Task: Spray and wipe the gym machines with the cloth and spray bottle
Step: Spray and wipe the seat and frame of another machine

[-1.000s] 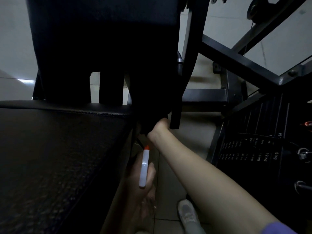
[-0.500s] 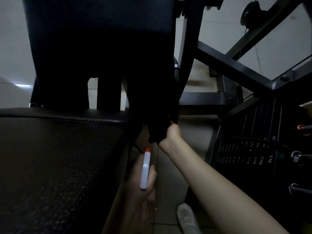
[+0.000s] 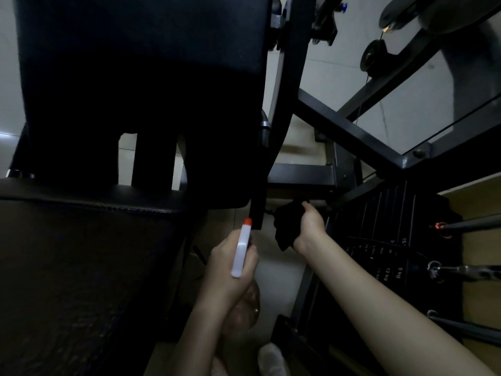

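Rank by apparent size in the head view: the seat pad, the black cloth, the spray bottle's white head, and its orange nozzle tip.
1. seat pad, by far the largest, though nearest the camera.
2. black cloth and white spray head: similar, not ranked.
3. orange nozzle tip, smallest.

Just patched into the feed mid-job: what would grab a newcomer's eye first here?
The white spray bottle with its orange nozzle, gripped in the left hand at lower centre, stands out against the dark scene. Right of it, the right hand clutches a crumpled black cloth beside the black weight stack. A big black padded seat fills the left.
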The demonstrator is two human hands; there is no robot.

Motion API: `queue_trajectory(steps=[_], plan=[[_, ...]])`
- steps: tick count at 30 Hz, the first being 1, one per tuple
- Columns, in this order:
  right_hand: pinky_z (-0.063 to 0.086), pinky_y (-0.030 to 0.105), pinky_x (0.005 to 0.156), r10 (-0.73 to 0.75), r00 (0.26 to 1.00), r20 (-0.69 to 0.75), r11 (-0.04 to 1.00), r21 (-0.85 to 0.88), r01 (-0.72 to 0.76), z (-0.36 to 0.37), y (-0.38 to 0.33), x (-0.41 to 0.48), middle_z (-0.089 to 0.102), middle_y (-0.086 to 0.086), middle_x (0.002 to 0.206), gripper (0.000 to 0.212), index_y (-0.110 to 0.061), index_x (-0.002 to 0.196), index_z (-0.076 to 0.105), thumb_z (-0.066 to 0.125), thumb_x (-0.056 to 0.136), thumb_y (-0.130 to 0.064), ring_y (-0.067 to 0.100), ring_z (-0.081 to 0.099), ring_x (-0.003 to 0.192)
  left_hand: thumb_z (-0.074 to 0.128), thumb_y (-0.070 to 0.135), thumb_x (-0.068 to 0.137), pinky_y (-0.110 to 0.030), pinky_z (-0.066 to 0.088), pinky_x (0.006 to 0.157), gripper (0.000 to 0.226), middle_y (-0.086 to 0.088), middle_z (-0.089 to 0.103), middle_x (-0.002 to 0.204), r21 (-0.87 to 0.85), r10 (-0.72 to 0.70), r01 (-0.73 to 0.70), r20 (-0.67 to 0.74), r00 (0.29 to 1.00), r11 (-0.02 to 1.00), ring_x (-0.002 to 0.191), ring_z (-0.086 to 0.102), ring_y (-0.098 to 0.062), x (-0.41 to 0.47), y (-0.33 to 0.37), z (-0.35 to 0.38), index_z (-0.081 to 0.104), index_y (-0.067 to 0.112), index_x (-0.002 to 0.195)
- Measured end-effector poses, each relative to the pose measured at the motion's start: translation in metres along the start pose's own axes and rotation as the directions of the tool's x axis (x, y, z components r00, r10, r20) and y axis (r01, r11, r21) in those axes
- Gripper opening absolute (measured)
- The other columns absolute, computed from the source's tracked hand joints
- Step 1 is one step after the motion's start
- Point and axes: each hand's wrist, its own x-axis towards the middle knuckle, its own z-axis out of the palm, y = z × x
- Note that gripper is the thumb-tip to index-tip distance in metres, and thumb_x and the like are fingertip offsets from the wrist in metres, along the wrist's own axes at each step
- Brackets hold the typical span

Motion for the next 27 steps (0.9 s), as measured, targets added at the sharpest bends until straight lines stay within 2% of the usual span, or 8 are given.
queue_trajectory(steps=[2, 6, 10, 14, 16, 19, 24, 27], plan=[[0.045, 0.030, 0.067, -0.016, 1.000, -0.011, 0.999, -0.039, 0.015, -0.004, -0.004, 0.006, 0.060, 0.011, 0.086, 0.042, -0.002, 0.128, 0.053, 0.043, 0.099, -0.031, 0.025, 0.057, 0.076, 0.049, 0.032, 0.082, -0.039, 0.048, 0.066, 0.027, -0.008, 0.063, 0.076, -0.032, -0.023, 0.022, -0.020, 1.000, 0.999, 0.071, 0.061, -0.016, 0.011, 0.004, 0.004, 0.061, 0.009, 0.089], [0.045, 0.035, 0.087, -0.025, 0.999, -0.035, 0.998, -0.066, 0.023, -0.011, -0.011, 0.012, 0.059, 0.018, 0.122, 0.039, -0.003, 0.125, 0.054, 0.046, 0.099, -0.031, 0.032, 0.057, 0.110, 0.048, 0.040, 0.083, -0.036, 0.045, 0.064, 0.037, -0.009, 0.064, 0.073, -0.063, -0.044, 0.039, -0.066, 0.997, 0.997, 0.071, 0.061, -0.017, 0.036, 0.011, 0.007, 0.063, 0.006, 0.086], [0.045, 0.034, 0.082, -0.048, 0.999, -0.005, 0.997, -0.060, 0.047, -0.012, -0.021, 0.022, 0.062, 0.014, 0.112, 0.025, -0.008, 0.100, 0.057, 0.045, 0.099, -0.030, 0.030, 0.059, 0.105, 0.052, 0.035, 0.093, -0.030, 0.045, 0.069, 0.031, -0.007, 0.067, 0.080, -0.024, -0.009, 0.007, -0.085, 0.996, 1.000, 0.081, 0.064, -0.020, 0.052, 0.014, 0.014, 0.069, 0.010, 0.101], [0.049, 0.031, 0.076, -0.060, 0.998, 0.006, 0.997, -0.044, 0.060, -0.010, -0.026, 0.034, 0.064, 0.012, 0.098, 0.029, -0.008, 0.105, 0.059, 0.045, 0.099, -0.032, 0.025, 0.063, 0.086, 0.048, 0.038, 0.090, -0.034, 0.044, 0.061, 0.037, 0.002, 0.055, 0.058, -0.078, -0.038, 0.024, -0.179, 0.983, 0.997, 0.063, 0.060, -0.018, 0.057, 0.020, 0.019, 0.066, 0.008, 0.082], [0.050, 0.031, 0.073, -0.053, 0.999, 0.012, 0.997, -0.049, 0.053, -0.007, -0.027, 0.036, 0.064, 0.011, 0.095, 0.030, -0.007, 0.104, 0.060, 0.046, 0.098, -0.033, 0.024, 0.063, 0.082, 0.044, 0.040, 0.088, -0.034, 0.047, 0.064, 0.038, 0.004, 0.054, 0.058, -0.058, -0.003, -0.009, -0.197, 0.980, 0.998, 0.065, 0.061, -0.017, 0.058, 0.023, 0.020, 0.068, 0.011, 0.091], [0.049, 0.031, 0.073, -0.039, 0.999, 0.020, 0.998, -0.048, 0.040, -0.002, -0.027, 0.039, 0.064, 0.012, 0.099, 0.032, -0.006, 0.107, 0.059, 0.048, 0.097, -0.035, 0.025, 0.062, 0.084, 0.043, 0.038, 0.089, -0.011, 0.039, 0.058, 0.037, 0.003, 0.059, 0.066, 0.007, 0.074, -0.074, -0.211, 0.975, 0.997, 0.065, 0.058, -0.009, 0.058, 0.024, 0.022, 0.066, 0.009, 0.088], [0.050, 0.034, 0.085, -0.037, 0.999, 0.024, 0.997, -0.072, 0.038, 0.000, -0.027, 0.043, 0.064, 0.013, 0.105, 0.032, -0.007, 0.107, 0.059, 0.050, 0.096, -0.035, 0.027, 0.063, 0.091, 0.041, 0.036, 0.090, -0.014, 0.036, 0.049, 0.038, 0.001, 0.053, 0.057, 0.060, 0.079, -0.066, -0.252, 0.965, 0.996, 0.057, 0.055, -0.013, 0.055, 0.026, 0.021, 0.055, 0.010, 0.067], [0.051, 0.033, 0.078, -0.075, 0.997, 0.025, 0.992, -0.097, 0.077, -0.002, -0.026, 0.044, 0.063, 0.010, 0.091, 0.026, -0.009, 0.103, 0.058, 0.049, 0.097, -0.032, 0.023, 0.062, 0.080, 0.040, 0.036, 0.088, -0.018, 0.038, 0.052, 0.040, -0.005, 0.058, 0.061, 0.090, 0.089, -0.069, -0.245, 0.965, 0.994, 0.057, 0.056, -0.012, 0.054, 0.023, 0.021, 0.060, 0.004, 0.075]])
